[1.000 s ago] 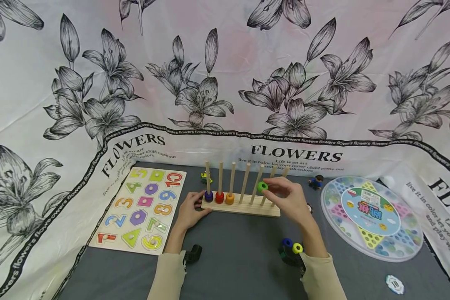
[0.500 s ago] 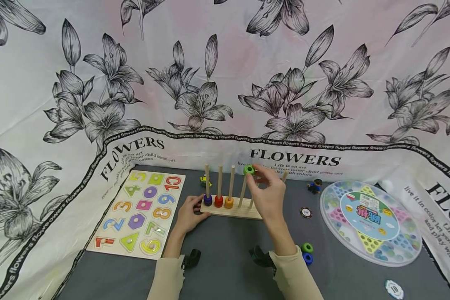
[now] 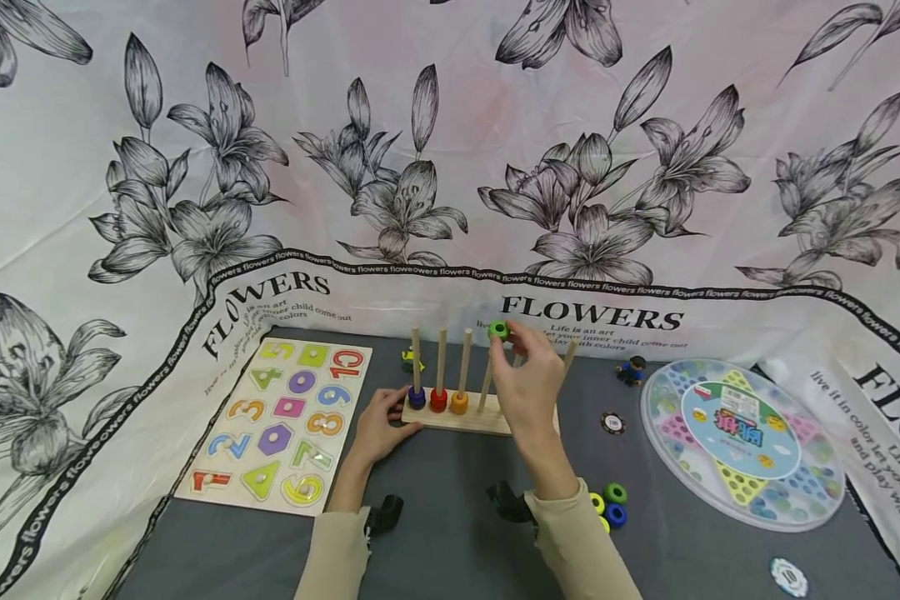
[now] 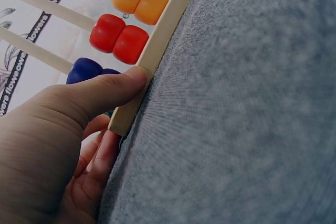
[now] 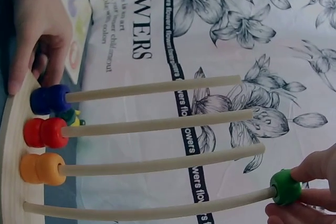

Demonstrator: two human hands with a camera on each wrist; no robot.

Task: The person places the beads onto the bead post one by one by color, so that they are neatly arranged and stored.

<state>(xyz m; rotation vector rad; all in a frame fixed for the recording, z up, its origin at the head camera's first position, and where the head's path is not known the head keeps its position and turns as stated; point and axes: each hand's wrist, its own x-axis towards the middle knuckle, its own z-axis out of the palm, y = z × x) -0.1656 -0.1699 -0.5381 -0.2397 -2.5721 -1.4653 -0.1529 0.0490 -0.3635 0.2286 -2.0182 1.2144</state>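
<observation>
My right hand (image 3: 531, 379) pinches a green bead (image 5: 286, 187) between thumb and fingers at the top of the fourth peg (image 5: 152, 213). In the right wrist view the peg's tip meets the bead's hole. My left hand (image 3: 378, 427) holds the left end of the wooden peg base (image 3: 450, 422), thumb on the front edge and fingers behind. Pairs of dark blue beads (image 5: 48, 99), red beads (image 5: 46, 132) and orange beads (image 5: 43, 169) sit at the bottoms of the first three pegs. My right hand hides part of the pegs farther right.
Loose green (image 3: 615, 493), blue (image 3: 615, 515) and yellow (image 3: 597, 502) beads lie beside the right sleeve. A number puzzle board (image 3: 228, 497) is at left, a round game box (image 3: 742, 446) at right. Poker chips (image 3: 612, 423) and a small toy figure (image 3: 631, 370) lie between.
My right hand has carried the green bead left and up, from over the right-hand pegs to the fourth peg's top. My left hand has stayed on the base.
</observation>
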